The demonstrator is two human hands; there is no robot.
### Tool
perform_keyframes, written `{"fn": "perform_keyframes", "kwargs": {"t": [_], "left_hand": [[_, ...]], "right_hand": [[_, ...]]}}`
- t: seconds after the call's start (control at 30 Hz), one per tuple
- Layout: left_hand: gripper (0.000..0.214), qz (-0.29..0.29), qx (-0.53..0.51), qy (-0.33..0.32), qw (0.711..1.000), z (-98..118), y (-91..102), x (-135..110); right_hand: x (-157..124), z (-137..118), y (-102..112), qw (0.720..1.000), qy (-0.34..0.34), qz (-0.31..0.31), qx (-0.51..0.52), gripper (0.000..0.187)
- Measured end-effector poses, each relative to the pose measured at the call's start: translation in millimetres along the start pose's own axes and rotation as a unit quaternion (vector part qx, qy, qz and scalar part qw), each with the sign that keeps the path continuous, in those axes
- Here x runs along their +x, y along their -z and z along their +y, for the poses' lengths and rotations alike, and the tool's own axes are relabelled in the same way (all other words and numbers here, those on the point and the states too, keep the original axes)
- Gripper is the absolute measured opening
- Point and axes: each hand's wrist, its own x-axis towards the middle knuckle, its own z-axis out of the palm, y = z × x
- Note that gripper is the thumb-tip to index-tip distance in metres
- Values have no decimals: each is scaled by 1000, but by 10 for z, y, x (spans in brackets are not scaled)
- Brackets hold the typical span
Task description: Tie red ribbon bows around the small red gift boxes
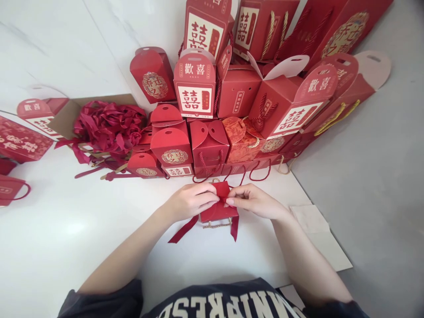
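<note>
A small red gift box with twisted gold cord handles sits on the white table in front of me. A dark red ribbon crosses its top, its two tails hanging off to the left and the right. My left hand is closed over the box top, fingers pinching the ribbon near the middle. From the other side my right hand pinches the ribbon at the same spot, thumb and forefinger together. The fingers partly hide the ribbon where it meets at the centre.
Behind the box stands a stacked row of red gift boxes, several with rope handles. To the left, a cardboard box holds a heap of loose red ribbons. White paper sheets lie right of my arm. More red boxes stand far left.
</note>
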Motion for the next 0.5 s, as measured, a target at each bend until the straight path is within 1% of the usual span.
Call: {"fn": "perform_keyframes", "kwargs": {"t": [0.07,0.17,0.27,0.33,0.4,0.5], "left_hand": [[14,9,-30,15,999,4,16,13],[18,35,-106,43,993,-5,66,45],[17,42,-172,105,979,-27,138,76],[15,24,-222,169,960,-43,185,85],[14,-6,-269,229,935,-56,225,85],[15,-43,-294,289,910,-59,270,82]], "right_hand": [[26,13,-3,1000,15,22,7,29],[43,41,19,999,20,36,17,31],[35,68,53,998,28,53,25,35],[21,85,83,997,32,60,25,38],[1,106,123,998,32,59,14,38],[-30,147,198,998,28,49,-23,36]]}}
